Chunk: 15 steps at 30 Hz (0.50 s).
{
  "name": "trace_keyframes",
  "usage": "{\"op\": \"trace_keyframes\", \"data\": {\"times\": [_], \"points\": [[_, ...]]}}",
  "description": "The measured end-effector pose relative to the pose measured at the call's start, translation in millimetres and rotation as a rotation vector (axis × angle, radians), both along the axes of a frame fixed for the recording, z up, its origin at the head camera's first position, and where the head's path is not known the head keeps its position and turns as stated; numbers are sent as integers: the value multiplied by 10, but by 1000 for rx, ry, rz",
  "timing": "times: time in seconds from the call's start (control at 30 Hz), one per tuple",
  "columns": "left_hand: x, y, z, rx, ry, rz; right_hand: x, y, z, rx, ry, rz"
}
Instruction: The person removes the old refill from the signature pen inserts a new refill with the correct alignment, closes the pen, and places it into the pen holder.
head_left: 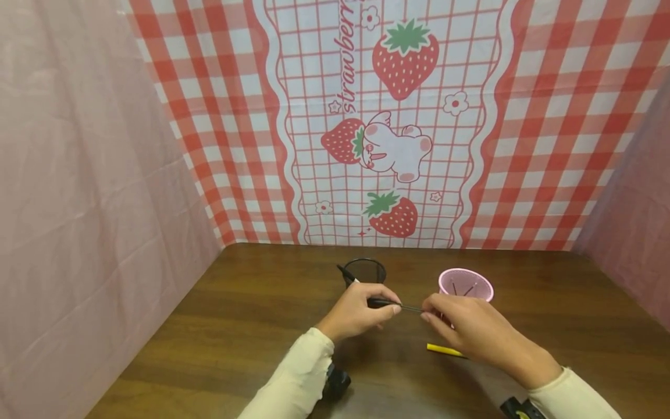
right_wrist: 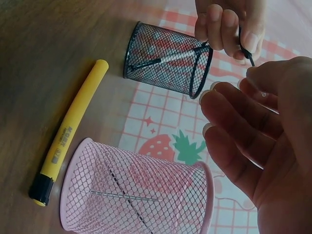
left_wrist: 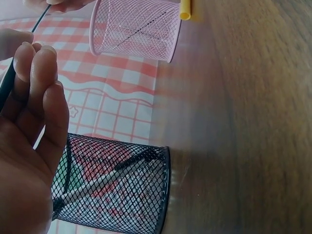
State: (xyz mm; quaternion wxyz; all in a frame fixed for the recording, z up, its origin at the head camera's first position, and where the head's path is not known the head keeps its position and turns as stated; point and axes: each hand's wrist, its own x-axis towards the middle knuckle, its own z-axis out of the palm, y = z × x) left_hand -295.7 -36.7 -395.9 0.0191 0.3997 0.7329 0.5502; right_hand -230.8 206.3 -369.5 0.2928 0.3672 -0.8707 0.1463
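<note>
My left hand [head_left: 361, 308] pinches the black handle [head_left: 381, 302] of a slim tool between thumb and fingers. A thin dark rod [head_left: 410, 308] runs from that handle toward my right hand [head_left: 476, 331], whose thumb and forefinger pinch its far end. The rod's tip is hidden in the right fingers, so its kind cannot be told. In the right wrist view, the other right fingers are loosely bent. Behind the left hand stands a black mesh cup [left_wrist: 168, 195] with a black-and-white pen [right_wrist: 170, 57] leaning inside. Beyond the right hand, a pink mesh cup [right_wrist: 210, 185] holds thin dark and light sticks [right_wrist: 124, 187].
A yellow stick [right_wrist: 73, 119] with a black end and printed lettering lies on the brown wooden table [head_left: 220, 326], in front of the pink cup. A red-and-white checked strawberry cloth [head_left: 387, 145] hangs at the back. Pale pink curtains [head_left: 89, 192] flank both sides.
</note>
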Motion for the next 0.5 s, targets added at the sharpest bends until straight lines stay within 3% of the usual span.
{"op": "trace_keyframes", "data": {"times": [0.5], "points": [[13, 33, -12, -1, -2, -7, -7, -27, -26, -11, 37, 28]]}}
